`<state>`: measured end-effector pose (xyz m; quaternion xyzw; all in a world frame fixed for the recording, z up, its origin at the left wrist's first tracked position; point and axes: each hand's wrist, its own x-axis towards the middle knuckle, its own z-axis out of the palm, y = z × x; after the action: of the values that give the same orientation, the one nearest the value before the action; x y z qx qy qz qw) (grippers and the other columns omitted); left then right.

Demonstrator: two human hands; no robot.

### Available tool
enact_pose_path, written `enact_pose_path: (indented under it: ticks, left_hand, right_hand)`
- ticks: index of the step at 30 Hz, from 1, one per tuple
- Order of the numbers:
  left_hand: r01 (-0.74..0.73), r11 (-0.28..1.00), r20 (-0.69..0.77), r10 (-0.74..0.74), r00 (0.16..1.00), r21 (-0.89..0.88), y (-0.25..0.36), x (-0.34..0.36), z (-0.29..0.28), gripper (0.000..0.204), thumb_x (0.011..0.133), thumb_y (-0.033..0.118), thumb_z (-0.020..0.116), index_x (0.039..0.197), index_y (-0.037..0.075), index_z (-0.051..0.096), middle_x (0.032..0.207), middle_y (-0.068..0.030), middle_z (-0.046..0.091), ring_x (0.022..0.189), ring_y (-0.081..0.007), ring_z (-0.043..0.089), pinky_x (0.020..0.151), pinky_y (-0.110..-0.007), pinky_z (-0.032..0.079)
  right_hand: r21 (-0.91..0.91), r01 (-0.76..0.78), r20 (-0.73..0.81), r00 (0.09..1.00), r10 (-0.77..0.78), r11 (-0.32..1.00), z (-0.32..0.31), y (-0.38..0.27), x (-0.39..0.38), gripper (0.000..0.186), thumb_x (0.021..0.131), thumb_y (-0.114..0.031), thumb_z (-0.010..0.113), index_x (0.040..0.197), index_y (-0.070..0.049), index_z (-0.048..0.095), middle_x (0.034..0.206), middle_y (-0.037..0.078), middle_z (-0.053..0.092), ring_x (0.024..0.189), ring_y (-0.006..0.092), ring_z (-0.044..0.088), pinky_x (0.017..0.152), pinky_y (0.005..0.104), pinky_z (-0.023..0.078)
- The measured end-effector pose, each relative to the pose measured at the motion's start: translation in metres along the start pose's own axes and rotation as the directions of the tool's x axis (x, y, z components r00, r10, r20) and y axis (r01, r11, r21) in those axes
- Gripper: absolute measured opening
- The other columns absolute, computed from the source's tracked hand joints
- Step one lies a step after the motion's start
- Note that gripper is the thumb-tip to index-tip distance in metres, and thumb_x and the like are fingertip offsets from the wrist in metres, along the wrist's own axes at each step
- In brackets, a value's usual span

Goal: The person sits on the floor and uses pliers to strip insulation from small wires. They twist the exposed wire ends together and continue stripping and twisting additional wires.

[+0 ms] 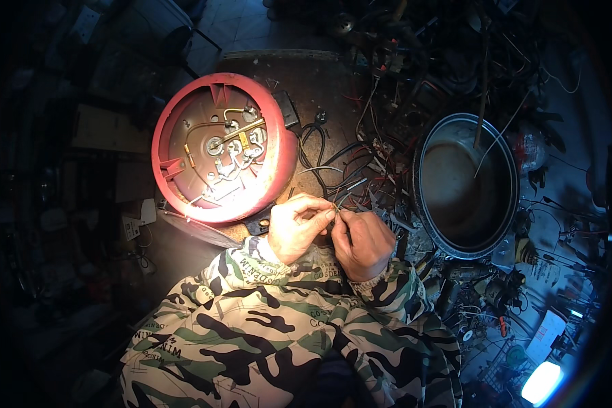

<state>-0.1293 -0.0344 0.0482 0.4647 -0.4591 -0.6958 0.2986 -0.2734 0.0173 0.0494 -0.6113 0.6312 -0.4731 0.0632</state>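
My left hand (294, 228) and my right hand (364, 243) meet in front of my body, thumbs and forefingers pinched together. Between the fingertips is a thin wire (345, 199), its short ends sticking up past the right fingers; the join itself is too small to make out. Up and to the left of my hands, a round red appliance base (287, 163) lies with its underside showing. Inside it are metal terminals (234, 146), a brass-coloured strip and several thin wires, brightly lit. A black cord (309, 160) lies in loops just beyond my hands.
A deep round metal pot (425, 204) stands to the right, with a thin stick leaning in it. Tangled wires and small parts (387, 153) crowd the brown worktop between pot and base. Tools lie in a heap (483, 289) below the pot. A bright lamp (542, 383) glows at lower right.
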Motion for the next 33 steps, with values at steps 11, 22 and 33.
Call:
enact_pose_path:
  ticks: [11, 22, 33]
  left_hand:
    - [-0.066, 0.972, 0.016, 0.064, 0.998, 0.227, 0.0044, -0.0006, -0.0018, 0.018, 0.089, 0.0, 0.07, 0.104, -0.009, 0.067, 0.099, -0.0112, 0.064, 0.08, -0.0139, 0.066, 0.067, -0.023, 0.054]
    - [-0.093, 0.965, 0.022, 0.091, 0.996, 0.244, 0.0073, 0.0006, 0.0009, 0.017, 0.089, 0.0, 0.069, 0.103, -0.009, 0.067, 0.098, -0.0108, 0.063, 0.079, -0.0132, 0.066, 0.068, -0.023, 0.054]
    - [-0.009, 0.988, -0.013, 0.011, 1.0, 0.153, 0.0068, 0.0002, 0.0026, 0.017, 0.089, 0.0, 0.07, 0.103, -0.008, 0.067, 0.095, -0.0088, 0.064, 0.079, -0.0117, 0.065, 0.066, -0.022, 0.054]
  right_hand:
    - [-0.04, 0.06, 0.025, 0.998, -0.059, 0.997, 0.0009, -0.0009, -0.0005, 0.024, 0.068, 0.006, 0.075, 0.09, 0.002, 0.065, 0.069, 0.011, 0.06, 0.057, 0.027, 0.061, 0.051, 0.0343, 0.049]
    - [-0.061, 0.053, 0.043, 0.998, -0.051, 0.997, -0.0024, -0.0025, 0.001, 0.026, 0.068, 0.005, 0.075, 0.092, 0.002, 0.065, 0.072, 0.012, 0.061, 0.058, 0.0278, 0.061, 0.052, 0.0346, 0.049]
    - [-0.074, 0.059, 0.047, 0.997, -0.056, 0.996, -0.0018, -0.0019, -0.0003, 0.026, 0.068, 0.005, 0.074, 0.092, 0.001, 0.065, 0.072, 0.011, 0.06, 0.058, 0.0273, 0.06, 0.053, 0.0346, 0.049]
